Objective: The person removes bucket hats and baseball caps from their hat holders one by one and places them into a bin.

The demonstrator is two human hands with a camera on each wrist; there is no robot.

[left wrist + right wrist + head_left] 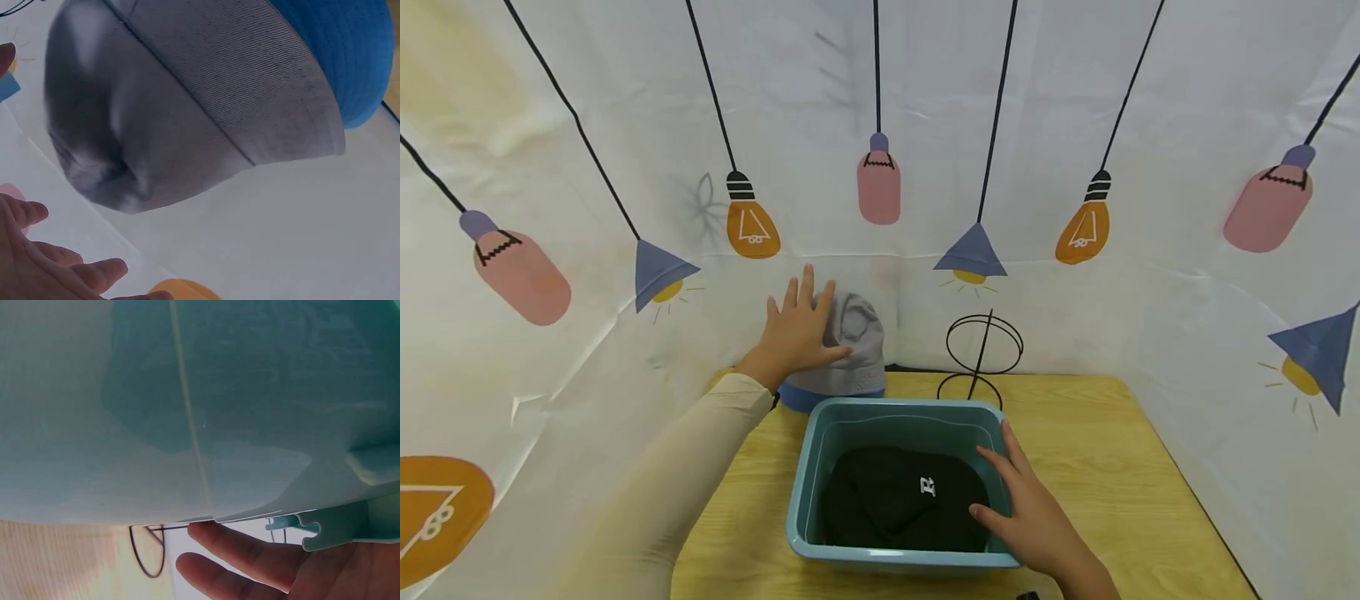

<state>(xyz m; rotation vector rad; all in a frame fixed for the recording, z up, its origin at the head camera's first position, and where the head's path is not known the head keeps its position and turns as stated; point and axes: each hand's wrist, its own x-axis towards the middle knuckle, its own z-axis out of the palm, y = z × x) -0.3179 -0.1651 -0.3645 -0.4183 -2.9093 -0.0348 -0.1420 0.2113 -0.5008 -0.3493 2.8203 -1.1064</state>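
A grey bucket hat (867, 346) sits over a blue hat (797, 397) at the back left of the table. My left hand (793, 333) is raised beside the grey hat with its fingers spread; in the left wrist view the fingertips (103, 272) are apart from the fabric. A teal plastic basin (801, 500) stands in front, holding a black cap (887, 492) with a white letter R. At the basin's right rim is my right hand (1026, 512), its fingers loosely extended over the edge. The right wrist view shows the basin's outer wall (206, 412) close to the fingers.
Behind the basin stands a black wire rack (981, 358) with round hoops. The wooden table (1097, 467) reaches a white backdrop (1150, 317) printed with hanging lamps and bulbs, which rises at the back and both sides.
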